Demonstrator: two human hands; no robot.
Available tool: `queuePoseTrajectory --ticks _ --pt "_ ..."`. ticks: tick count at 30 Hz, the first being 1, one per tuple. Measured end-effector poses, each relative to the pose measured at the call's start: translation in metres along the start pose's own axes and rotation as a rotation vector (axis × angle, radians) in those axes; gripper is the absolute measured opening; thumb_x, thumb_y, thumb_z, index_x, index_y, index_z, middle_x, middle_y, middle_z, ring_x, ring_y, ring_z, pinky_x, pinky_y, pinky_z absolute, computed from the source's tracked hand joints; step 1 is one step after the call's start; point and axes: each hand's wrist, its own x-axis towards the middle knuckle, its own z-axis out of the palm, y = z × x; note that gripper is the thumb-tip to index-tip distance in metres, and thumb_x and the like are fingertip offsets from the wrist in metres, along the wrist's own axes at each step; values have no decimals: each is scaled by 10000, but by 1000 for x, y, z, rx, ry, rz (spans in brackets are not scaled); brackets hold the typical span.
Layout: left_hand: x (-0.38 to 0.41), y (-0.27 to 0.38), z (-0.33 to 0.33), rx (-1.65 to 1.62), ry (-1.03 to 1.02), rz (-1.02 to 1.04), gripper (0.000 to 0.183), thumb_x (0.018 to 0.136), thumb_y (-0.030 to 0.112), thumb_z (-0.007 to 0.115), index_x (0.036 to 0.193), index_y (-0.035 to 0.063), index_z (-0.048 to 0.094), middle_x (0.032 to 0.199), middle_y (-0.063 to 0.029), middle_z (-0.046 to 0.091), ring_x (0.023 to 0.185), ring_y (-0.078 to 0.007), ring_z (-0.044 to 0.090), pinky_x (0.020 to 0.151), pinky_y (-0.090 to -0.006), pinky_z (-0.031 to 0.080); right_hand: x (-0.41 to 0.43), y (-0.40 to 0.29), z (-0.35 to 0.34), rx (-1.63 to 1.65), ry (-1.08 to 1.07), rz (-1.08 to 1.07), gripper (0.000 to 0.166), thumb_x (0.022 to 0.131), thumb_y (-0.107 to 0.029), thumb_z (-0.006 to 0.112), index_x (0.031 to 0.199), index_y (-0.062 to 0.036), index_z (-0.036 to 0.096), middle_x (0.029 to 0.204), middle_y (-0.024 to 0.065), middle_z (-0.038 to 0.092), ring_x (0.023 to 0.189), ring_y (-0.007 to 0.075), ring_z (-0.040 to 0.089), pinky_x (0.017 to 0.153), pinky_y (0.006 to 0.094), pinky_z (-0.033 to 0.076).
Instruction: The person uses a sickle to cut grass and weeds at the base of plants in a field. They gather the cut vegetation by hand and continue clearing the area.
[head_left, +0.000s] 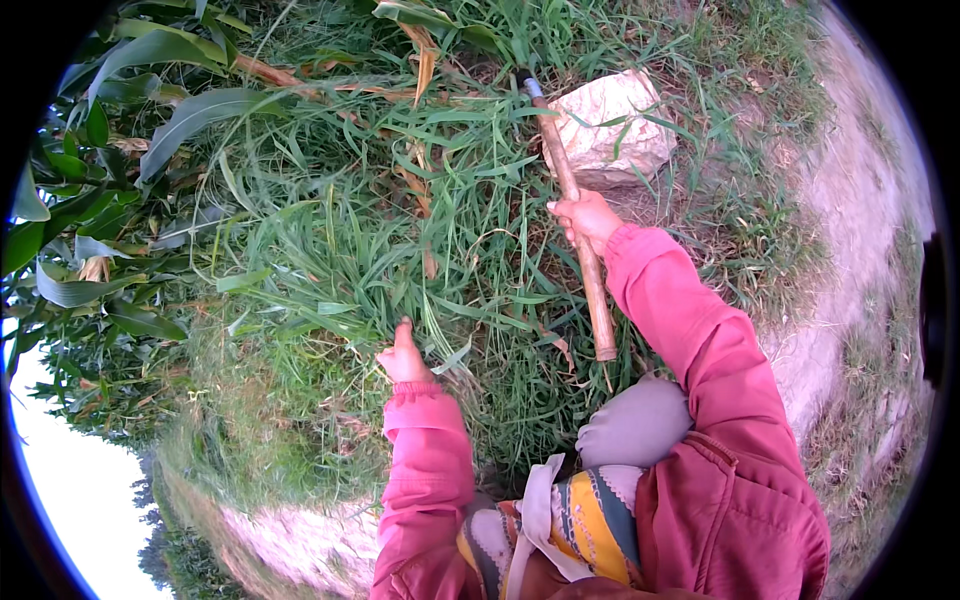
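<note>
My right hand (589, 217) is wrapped around the middle of a long wooden tool handle (592, 292). A metal collar (533, 88) shows at its far end. Beyond the collar a dark part runs into the grass, so I cannot tell what kind of head it has. Lower and to the left, my left hand (405, 358) grips a bunch of long green grass (337, 289). The blades fan out forward and left from my fist. More standing grass (480, 172) lies between the two hands, apart from the tool.
A large pale rock (615, 124) sits just right of the tool's far end. Maize plants (180, 112) crowd the left side, with a dry stalk (270, 71) leaning into the grass. Along the right runs a bare dirt path (832, 225). My bent knee (637, 424) is close below the handle.
</note>
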Motion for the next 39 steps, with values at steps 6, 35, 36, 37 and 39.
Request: queuePoseTrajectory --ticks 6,35,36,37,39 --pt "-38 34 28 -119 -97 128 392 713 34 644 1081 -43 532 1057 -83 575 873 -160 543 799 -293 429 -18 15 -13 -141 126 -199 163 776 -85 610 784 -35 454 579 17 454 362 97 401 331 243 346" --pt "-28 29 171 1351 -628 882 969 548 290 778 1348 85 270 1420 -191 141 1290 -383 197 1015 -496 229 -147 67 -57 -455 -241 200 166 765 -72 621 800 -39 462 564 -1 451 363 83 427 332 231 356" --pt "-26 26 173 1299 -613 748 1005 543 303 784 1357 77 241 1418 -190 157 1282 -364 229 991 -494 271 -148 69 -59 -440 -240 194 165 767 -69 619 802 -38 462 568 -1 453 367 82 430 333 230 357" --pt "-24 21 175 1244 -595 614 1042 537 317 790 1367 68 211 1415 -190 173 1274 -346 260 967 -492 313 -147 71 -60 -425 -241 189 163 768 -67 618 805 -38 462 572 -1 456 371 80 433 335 230 357" --pt "-14 -4 171 1091 -555 433 978 551 329 769 1341 51 264 1310 -208 346 1160 -328 410 902 -436 387 -148 75 -59 -420 -234 195 159 770 -63 614 812 -37 463 584 -1 461 380 77 435 337 228 357"
